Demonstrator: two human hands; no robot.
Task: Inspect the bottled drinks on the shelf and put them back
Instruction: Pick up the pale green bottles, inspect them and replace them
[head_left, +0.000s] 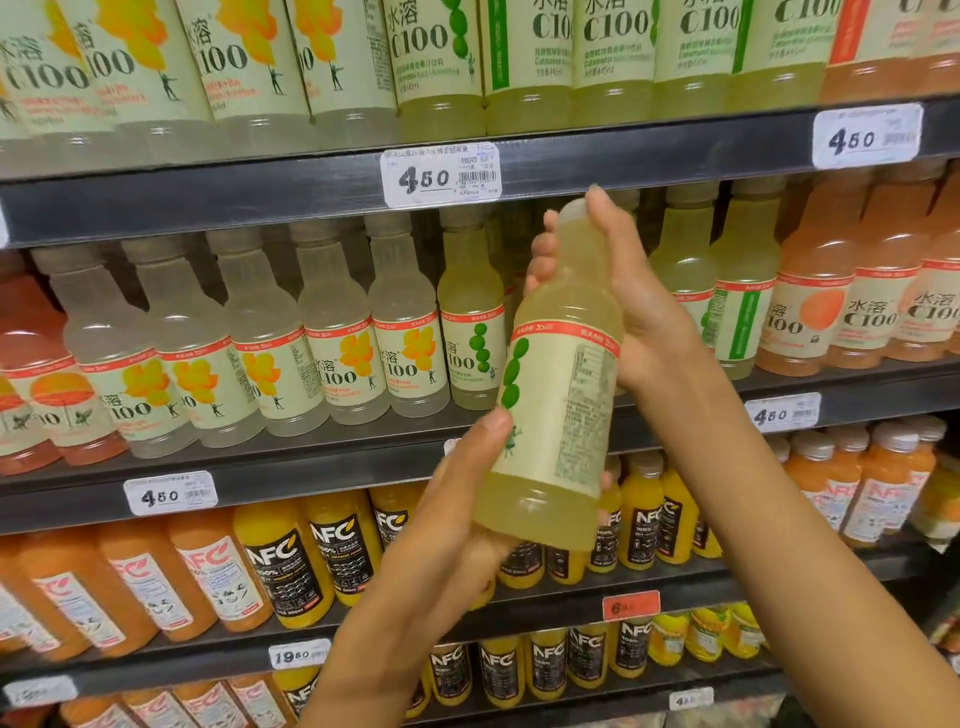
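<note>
From the head camera, a pale green bottle (558, 384) is held out in front of the middle shelf (322, 467), tilted slightly with its cap toward the upper right. Its cream label carries a red band at the top, a column of green dots along the left edge and small printed text facing the camera.

The right hand (631, 306) grips the bottle's neck and shoulder from behind, its fingers (543, 260) curled round the far side and the thumb lying up along the neck to the cap. The left hand (462, 519) holds the lower part: the thumb presses on the label's left edge, the palm cups the base, and the remaining fingers are hidden behind the bottle.

On the middle shelf behind the bottle there is a gap in the row, with a green-dot bottle (470, 322) just to its left and more pale green bottles (722, 291) to its right. Further left stand clear bottles with yellow fruit labels (343, 338); orange-coloured drinks (826, 291) stand at the far right.

A price tag reading 4.50 (440, 175) sits on the shelf edge above. The shelf below carries dark-labelled orange juice bottles (283, 561).
</note>
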